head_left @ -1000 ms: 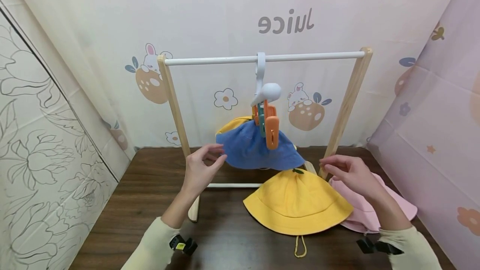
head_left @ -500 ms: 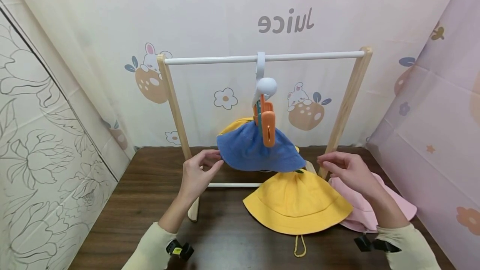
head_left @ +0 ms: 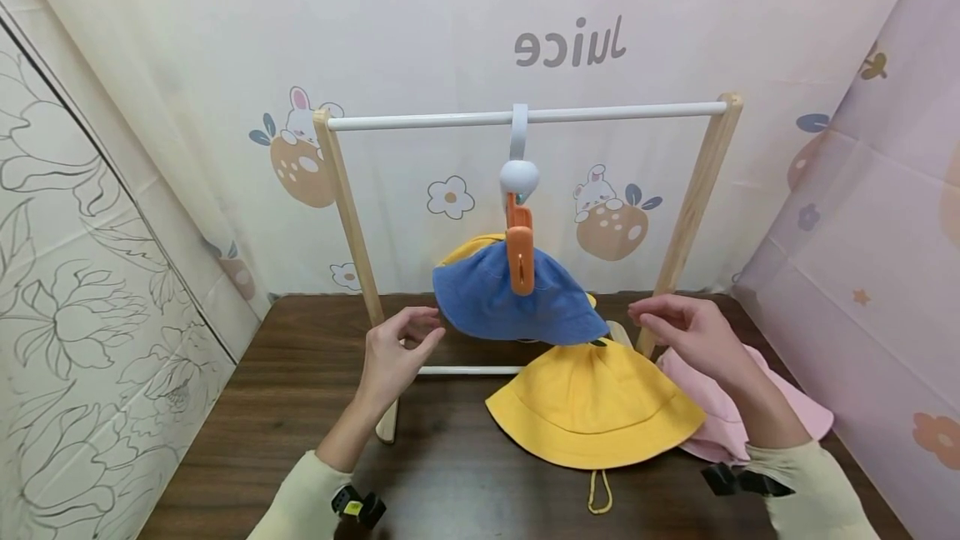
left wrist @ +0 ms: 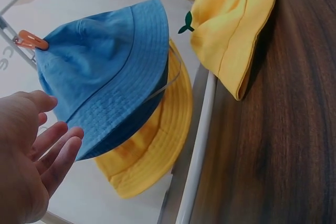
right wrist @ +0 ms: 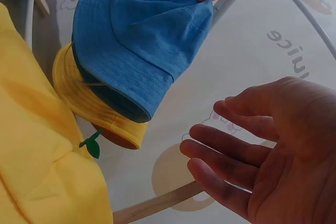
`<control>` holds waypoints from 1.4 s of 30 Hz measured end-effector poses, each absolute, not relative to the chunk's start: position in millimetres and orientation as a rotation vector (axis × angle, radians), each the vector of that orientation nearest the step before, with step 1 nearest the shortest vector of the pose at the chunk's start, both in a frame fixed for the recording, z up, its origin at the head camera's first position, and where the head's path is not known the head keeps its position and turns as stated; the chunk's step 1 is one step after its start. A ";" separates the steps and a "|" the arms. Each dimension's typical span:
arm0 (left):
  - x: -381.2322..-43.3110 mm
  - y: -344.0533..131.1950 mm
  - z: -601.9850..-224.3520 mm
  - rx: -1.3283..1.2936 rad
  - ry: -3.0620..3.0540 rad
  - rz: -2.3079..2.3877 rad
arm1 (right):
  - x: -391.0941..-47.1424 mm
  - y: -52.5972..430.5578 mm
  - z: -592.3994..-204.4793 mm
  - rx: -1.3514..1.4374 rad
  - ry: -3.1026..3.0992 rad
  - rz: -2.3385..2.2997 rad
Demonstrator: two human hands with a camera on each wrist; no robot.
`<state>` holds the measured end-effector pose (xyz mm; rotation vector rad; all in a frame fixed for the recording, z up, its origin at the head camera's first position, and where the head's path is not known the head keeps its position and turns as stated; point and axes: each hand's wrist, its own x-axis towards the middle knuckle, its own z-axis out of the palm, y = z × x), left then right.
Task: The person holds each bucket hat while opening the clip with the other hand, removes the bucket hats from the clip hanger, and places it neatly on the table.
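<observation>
Hanging mid-rack, by an orange plastic clip (head_left: 521, 261) nipping the crown: a blue cloth bucket hat (head_left: 517, 294), softly creased on top, brim flaring in stitched rings. Close behind, a hanging yellow bucket hat (left wrist: 163, 142), largely hidden from the head camera. Above, a smooth white hanger (head_left: 519, 179) hooked over a round white rod (head_left: 615, 113). Just beside the blue brim, the left hand (head_left: 393, 354), fingers bent and parted, gripping nothing; impossible to tell whether touching. Across from it, the right hand (head_left: 693, 336), loosely spread, also without a hold, apart from the blue cloth. Below, on the dark wood-grained table (head_left: 270, 432), a domed yellow hat (head_left: 596, 407), leaf-trimmed (right wrist: 92, 147), beside a crumpled pink cloth hat (head_left: 795, 398).
</observation>
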<state>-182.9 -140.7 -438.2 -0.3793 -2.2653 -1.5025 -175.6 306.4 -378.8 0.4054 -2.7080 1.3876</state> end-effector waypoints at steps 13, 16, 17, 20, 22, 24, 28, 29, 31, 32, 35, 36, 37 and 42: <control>-182.7 -139.9 -446.9 -0.380 -2.290 -1.482 | -179.0 298.7 -371.4 0.457 -2.654 1.377; -182.6 -139.9 -448.6 -0.388 -2.287 -1.476 | -180.1 297.3 -370.2 0.465 -2.644 1.373; -182.7 -139.9 -449.2 -0.392 -2.284 -1.474 | -180.6 296.7 -369.7 0.466 -2.639 1.377; -183.0 -139.5 -450.1 -0.401 -2.279 -1.470 | -181.7 294.0 -367.6 0.471 -2.628 1.387; -183.0 -139.0 -449.6 -0.406 -2.274 -1.468 | -182.9 292.0 -366.3 0.481 -2.618 1.394; -183.4 -138.1 -448.9 -0.411 -2.266 -1.468 | -183.8 290.0 -364.9 0.492 -2.609 1.399; -184.4 -136.1 -446.1 -0.421 -2.257 -1.466 | -186.1 286.2 -362.8 0.515 -2.592 1.399; -184.4 -135.5 -445.4 -0.423 -2.258 -1.465 | -186.4 285.1 -361.9 0.518 -2.588 1.398; -184.6 -134.6 -444.0 -0.424 -2.259 -1.463 | -187.0 282.6 -360.1 0.521 -2.582 1.394; -184.8 -134.3 -443.6 -0.426 -2.257 -1.466 | -187.4 281.3 -359.2 0.520 -2.580 1.390; -185.1 -133.1 -441.5 -0.435 -2.244 -1.474 | -188.6 277.7 -356.8 0.519 -2.576 1.396; -185.5 -132.6 -440.8 -0.439 -2.239 -1.475 | -189.1 276.7 -356.3 0.521 -2.572 1.400; -185.8 -132.1 -439.9 -0.444 -2.234 -1.474 | -189.6 275.8 -356.0 0.523 -2.570 1.403; -187.9 -129.2 -433.3 -0.458 -2.216 -1.466 | -191.2 271.4 -354.3 0.540 -2.560 1.407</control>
